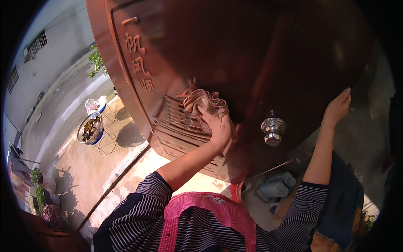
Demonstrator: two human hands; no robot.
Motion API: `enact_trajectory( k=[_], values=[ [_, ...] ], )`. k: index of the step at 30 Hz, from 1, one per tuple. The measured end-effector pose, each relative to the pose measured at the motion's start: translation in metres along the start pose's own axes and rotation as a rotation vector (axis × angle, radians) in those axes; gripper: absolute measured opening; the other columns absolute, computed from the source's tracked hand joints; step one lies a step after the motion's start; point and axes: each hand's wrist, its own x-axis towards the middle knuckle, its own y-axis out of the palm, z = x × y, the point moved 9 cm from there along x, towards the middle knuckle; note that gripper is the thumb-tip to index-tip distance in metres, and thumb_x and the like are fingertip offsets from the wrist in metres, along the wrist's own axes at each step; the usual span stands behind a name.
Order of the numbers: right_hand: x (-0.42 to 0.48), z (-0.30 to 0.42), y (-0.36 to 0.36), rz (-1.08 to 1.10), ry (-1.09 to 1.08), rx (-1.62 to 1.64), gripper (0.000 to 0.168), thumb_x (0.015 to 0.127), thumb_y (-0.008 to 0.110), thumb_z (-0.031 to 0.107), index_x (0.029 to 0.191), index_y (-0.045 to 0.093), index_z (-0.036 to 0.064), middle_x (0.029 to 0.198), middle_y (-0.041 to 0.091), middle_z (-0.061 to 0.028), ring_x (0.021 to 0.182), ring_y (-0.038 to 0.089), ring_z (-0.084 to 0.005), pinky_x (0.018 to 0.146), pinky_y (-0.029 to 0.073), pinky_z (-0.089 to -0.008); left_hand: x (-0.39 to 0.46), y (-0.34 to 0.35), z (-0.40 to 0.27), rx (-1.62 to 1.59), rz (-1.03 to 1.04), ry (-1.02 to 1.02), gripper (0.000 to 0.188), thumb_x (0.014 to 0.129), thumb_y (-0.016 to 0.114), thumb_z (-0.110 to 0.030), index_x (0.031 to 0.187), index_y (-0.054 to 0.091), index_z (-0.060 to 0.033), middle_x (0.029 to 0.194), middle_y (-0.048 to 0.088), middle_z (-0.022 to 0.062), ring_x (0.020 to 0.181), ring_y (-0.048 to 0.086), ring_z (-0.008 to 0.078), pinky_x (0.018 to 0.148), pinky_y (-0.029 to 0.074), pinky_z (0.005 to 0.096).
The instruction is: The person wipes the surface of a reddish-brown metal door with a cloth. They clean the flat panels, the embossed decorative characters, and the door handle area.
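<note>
A reddish-brown door (195, 41) with raised characters and a carved ship relief (176, 115) fills the upper middle. My left hand (217, 123) holds a crumpled brownish-pink cloth (204, 105) against the relief, covering part of it. My right hand (338, 105) is at the door's dark right edge; the dim light leaves its grip unclear. Between my arms, a shiny round metal doorknob (273, 130) stands out from the door.
At the left, a basin of dark plant matter (91, 128) and a plastic bag (93, 104) sit on wire stands. Potted plants (41, 192) stand lower left. A bluish plastic container (277, 186) lies beneath the door, near a thin rod (275, 167).
</note>
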Motion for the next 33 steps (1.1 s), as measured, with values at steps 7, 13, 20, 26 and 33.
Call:
enact_trajectory(
  k=[7, 13, 20, 26, 33],
  values=[
    [0.001, 0.004, -0.003, -0.02, -0.057, 0.013, 0.055, 0.1, 0.038, 0.049, 0.105, 0.061, -0.001, 0.089, 0.066, -0.0137, 0.084, 0.061, -0.027, 0.077, 0.047, -0.0362, 0.006, 0.025, -0.172, 0.02, 0.237, 0.667, 0.074, 0.084, 0.056, -0.025, 0.151, 0.024, -0.0141, 0.157, -0.006, 0.0231, 0.139, -0.004, 0.0562, 0.106, -0.002, 0.0681],
    [-0.002, 0.006, -0.001, 0.02, 0.015, 0.065, 0.058, 0.099, 0.038, 0.052, 0.106, 0.061, -0.001, 0.092, 0.066, -0.014, 0.088, 0.062, -0.0274, 0.08, 0.048, -0.0363, 0.0, 0.052, -0.146, 0.508, 0.189, 0.966, 0.087, 0.072, 0.069, -0.048, 0.149, 0.032, -0.0255, 0.155, 0.02, 0.0109, 0.139, 0.015, 0.0476, 0.107, -0.003, 0.0692],
    [-0.001, 0.003, -0.002, 0.027, -0.022, 0.058, 0.056, 0.099, 0.038, 0.051, 0.094, 0.061, 0.0, 0.082, 0.065, -0.0126, 0.079, 0.061, -0.0261, 0.074, 0.048, -0.0371, -0.044, 0.054, -0.038, 0.782, 0.379, 1.098, 0.067, 0.072, 0.068, -0.03, 0.135, 0.05, -0.0391, 0.121, 0.054, -0.0042, 0.128, 0.036, 0.0326, 0.108, 0.0, 0.0665],
    [0.001, 0.005, -0.002, 0.023, -0.045, 0.053, 0.054, 0.099, 0.038, 0.051, 0.083, 0.057, 0.003, 0.064, 0.057, -0.0064, 0.063, 0.056, -0.0212, 0.063, 0.046, -0.0361, -0.086, 0.054, 0.057, 0.973, 0.816, 1.313, 0.063, 0.072, 0.069, -0.037, 0.132, 0.052, -0.0386, 0.125, 0.052, -0.0066, 0.134, 0.03, 0.0275, 0.102, 0.018, 0.0689],
    [0.006, -0.01, 0.002, 0.031, -0.015, 0.037, 0.056, 0.1, 0.038, 0.051, 0.102, 0.062, 0.001, 0.079, 0.063, -0.008, 0.076, 0.058, -0.0194, 0.075, 0.047, -0.0332, -0.053, 0.039, -0.001, 0.871, 0.696, 1.354, 0.081, 0.066, 0.07, -0.044, 0.142, 0.042, -0.0412, 0.127, 0.051, -0.0046, 0.137, 0.031, 0.023, 0.108, 0.015, 0.0621]
  ],
)
